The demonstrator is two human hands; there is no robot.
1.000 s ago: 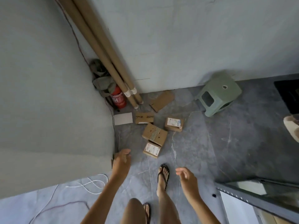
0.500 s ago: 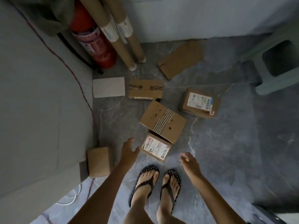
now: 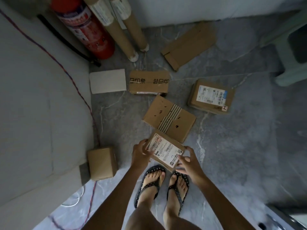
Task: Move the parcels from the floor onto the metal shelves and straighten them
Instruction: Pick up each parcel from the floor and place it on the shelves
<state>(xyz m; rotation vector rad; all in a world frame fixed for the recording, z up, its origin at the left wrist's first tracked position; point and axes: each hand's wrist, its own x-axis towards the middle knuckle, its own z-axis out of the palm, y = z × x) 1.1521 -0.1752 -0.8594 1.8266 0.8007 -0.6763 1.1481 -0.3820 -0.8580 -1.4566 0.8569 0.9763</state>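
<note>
L hand (image 3: 139, 153) + R hand (image 3: 189, 163) both gripping opposite ends of small brown cardboard parcel w/ white shipping label (image 3: 164, 151), low over grey marble floor (image 3: 232, 146) just ahead of feet

we've got the labelled parcel (image 3: 164, 151) between left hand (image 3: 139, 153) and right hand (image 3: 189, 163), taped parcel (image 3: 169, 118) touching behind it, small box (image 3: 102, 163) left by the wall (image 3: 41, 113).

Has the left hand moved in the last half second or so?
Yes. The left hand has moved forward and right, from short of the small labelled parcel to gripping its left edge.
</note>
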